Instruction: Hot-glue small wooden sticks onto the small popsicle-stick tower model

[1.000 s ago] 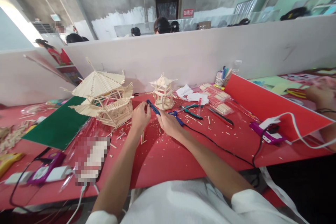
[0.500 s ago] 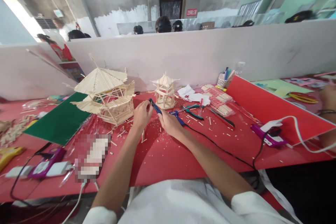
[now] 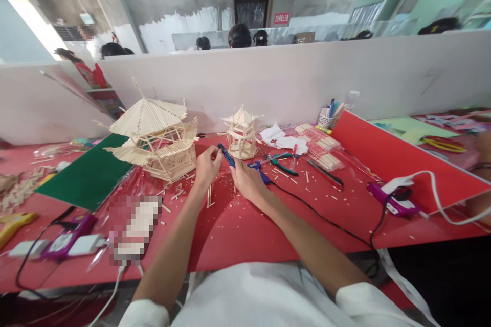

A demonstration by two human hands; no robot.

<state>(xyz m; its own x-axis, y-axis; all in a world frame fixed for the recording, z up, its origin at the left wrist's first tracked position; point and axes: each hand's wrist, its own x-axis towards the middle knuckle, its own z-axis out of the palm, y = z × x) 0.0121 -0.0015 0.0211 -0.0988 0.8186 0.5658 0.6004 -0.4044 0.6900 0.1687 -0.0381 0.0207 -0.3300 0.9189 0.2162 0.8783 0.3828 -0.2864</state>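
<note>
Bright indoor light, white glare at upper left, soft shadow on the flat red tabletop [image 3: 230, 245], stretched, blurry edges, pixelated patches.

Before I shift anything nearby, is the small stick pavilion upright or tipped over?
Upright: the small stick pavilion stands base-down on the red table, its pointed roof on top.

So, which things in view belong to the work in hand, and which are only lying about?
Likely in the work:
blue tool, in the right hand, left hand at its far end
small model
big model
packed sticks
glue gun
pliers
knife

Seemingly just lying about:
tissue
green board
red board
pen cup
</note>
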